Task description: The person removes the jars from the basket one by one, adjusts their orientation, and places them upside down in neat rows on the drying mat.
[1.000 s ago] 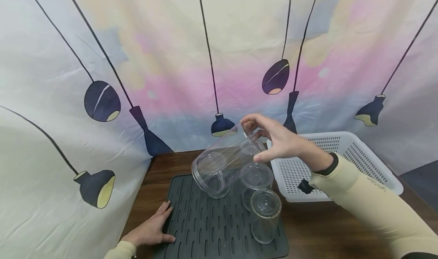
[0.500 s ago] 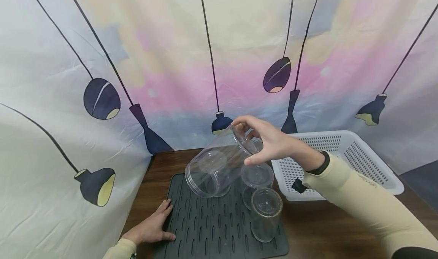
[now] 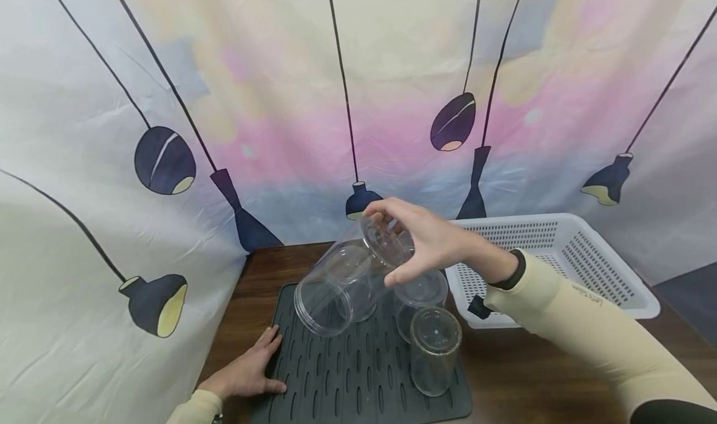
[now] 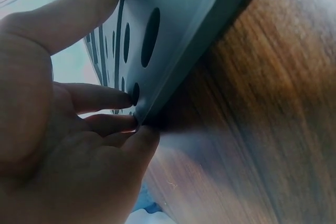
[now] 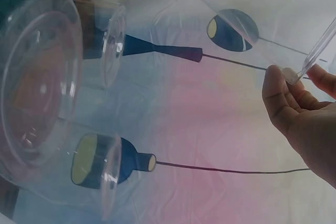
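In the head view my right hand [image 3: 426,243] holds a large clear plastic cup [image 3: 336,287] near its base end, fingers spread around it. The cup is tilted above a dark grey ribbed mat [image 3: 313,374], its wide end down and to the left. A clear cup [image 3: 421,290] and a clear glass [image 3: 435,349] stand upside down on the mat's right side; another clear vessel is partly hidden behind the held cup. My left hand [image 3: 243,368] rests at the mat's left edge. In the left wrist view its fingertips [image 4: 131,98] touch that edge.
A white perforated basket [image 3: 627,287] stands on the right of the dark wooden table [image 3: 526,374], partly behind my right forearm. A patterned cloth backdrop [image 3: 269,119] with printed lamps hangs behind the table.
My right hand has moved left and slightly down with the tilted clear cup, whose wide end is now lower and nearer the mat. The left hand stays at the mat's edge.
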A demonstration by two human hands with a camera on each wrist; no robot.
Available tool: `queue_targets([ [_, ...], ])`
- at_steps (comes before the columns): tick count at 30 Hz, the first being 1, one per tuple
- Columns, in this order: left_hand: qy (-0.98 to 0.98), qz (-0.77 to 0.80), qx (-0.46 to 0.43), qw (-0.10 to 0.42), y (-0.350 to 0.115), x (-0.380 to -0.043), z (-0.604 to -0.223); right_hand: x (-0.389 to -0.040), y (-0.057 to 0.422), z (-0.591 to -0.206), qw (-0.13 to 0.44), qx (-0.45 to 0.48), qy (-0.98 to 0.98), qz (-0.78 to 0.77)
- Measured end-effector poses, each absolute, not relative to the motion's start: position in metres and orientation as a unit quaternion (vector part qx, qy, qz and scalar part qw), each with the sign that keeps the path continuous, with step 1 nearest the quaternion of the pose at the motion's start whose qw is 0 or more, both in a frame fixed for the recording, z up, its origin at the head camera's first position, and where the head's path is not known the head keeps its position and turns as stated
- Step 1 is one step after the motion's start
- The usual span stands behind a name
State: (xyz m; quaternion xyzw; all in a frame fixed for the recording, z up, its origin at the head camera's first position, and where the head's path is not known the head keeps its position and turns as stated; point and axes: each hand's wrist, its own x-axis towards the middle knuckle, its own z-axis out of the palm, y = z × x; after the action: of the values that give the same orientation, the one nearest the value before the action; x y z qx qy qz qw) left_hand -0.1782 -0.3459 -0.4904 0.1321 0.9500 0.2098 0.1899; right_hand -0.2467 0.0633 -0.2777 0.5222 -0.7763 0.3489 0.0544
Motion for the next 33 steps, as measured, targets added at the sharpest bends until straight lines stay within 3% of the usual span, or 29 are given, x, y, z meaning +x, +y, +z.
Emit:
queue_targets([
  [12, 0.949, 0.211, 0.141, 0.188, -0.346, -0.176, -0.489, -0.246, 0.046, -0.284, 0.057, 0.547, -0.764, 0.337],
  [23, 0.949, 0.209, 0.145, 0.186, -0.346, -0.176, -0.49, -0.24, 0.032, -0.294, 0.004, 0.538, -0.786, 0.304],
  [33, 0.947, 0.214, 0.152, 0.186, -0.347, -0.176, -0.488, -0.24, 0.033, -0.294, -0.01, 0.534, -0.797, 0.281],
])
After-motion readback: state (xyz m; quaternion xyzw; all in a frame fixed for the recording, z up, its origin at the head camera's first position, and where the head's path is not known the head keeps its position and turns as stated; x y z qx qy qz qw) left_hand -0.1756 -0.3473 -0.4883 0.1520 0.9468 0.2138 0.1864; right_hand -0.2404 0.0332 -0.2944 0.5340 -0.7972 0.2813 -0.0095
